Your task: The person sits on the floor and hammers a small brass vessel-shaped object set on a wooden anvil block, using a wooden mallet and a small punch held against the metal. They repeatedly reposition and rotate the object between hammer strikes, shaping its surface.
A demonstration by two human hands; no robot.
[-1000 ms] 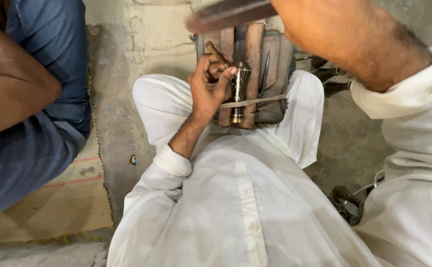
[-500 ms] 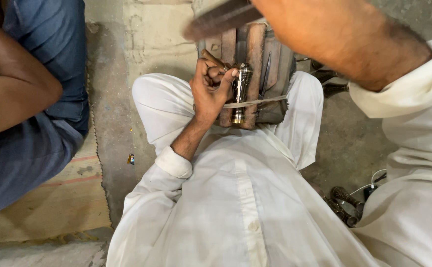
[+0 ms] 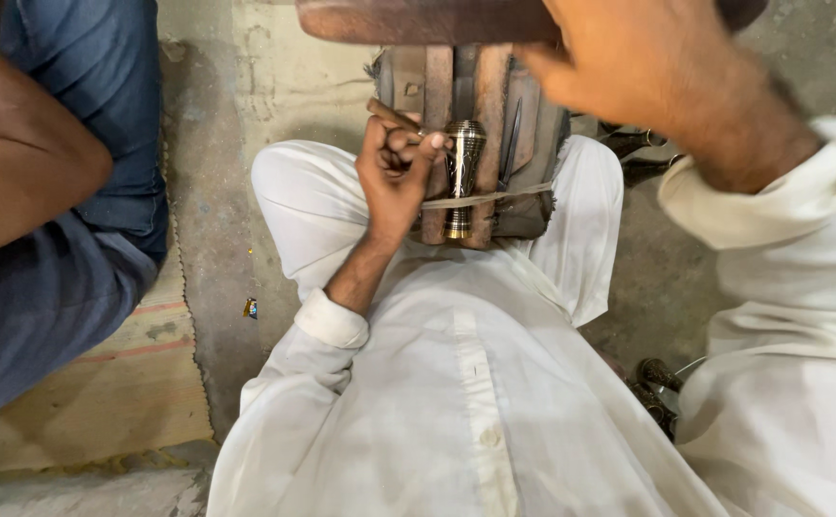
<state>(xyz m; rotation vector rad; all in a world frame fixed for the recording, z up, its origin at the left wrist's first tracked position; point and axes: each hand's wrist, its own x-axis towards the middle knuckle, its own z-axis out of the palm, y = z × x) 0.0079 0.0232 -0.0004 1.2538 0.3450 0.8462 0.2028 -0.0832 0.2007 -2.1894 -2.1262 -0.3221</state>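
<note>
White cotton shirt (image 3: 456,402) and loose white trousers (image 3: 312,201) filling the lower middle, knees folded out to either side; grey concrete floor (image 3: 212,239) beneath; at far left, a seated co-worker in blue denim jeans (image 3: 73,172), bare forearm (image 3: 25,182) laid across the knee; worn tan woven mat (image 3: 102,402) under that person.

At top, a long brown wooden bar (image 3: 427,19), blurred, gripped at its right end by the right hand (image 3: 647,77), fingers closed around it; below, a rusty brown block of upright wooden and metal slats (image 3: 475,124) wedged between the knees; strapped to it by a pale cord (image 3: 494,198), a small shiny ribbed brass-and-steel fitting (image 3: 461,172), standing upright; left hand (image 3: 394,168) curled tight just beside the fitting, fingers pinched on a thin brown stick-like tool (image 3: 389,113) slanting up to the left; thin dark spike (image 3: 512,144) just right of the fitting; tiny scrap (image 3: 250,307) on the floor.
</note>
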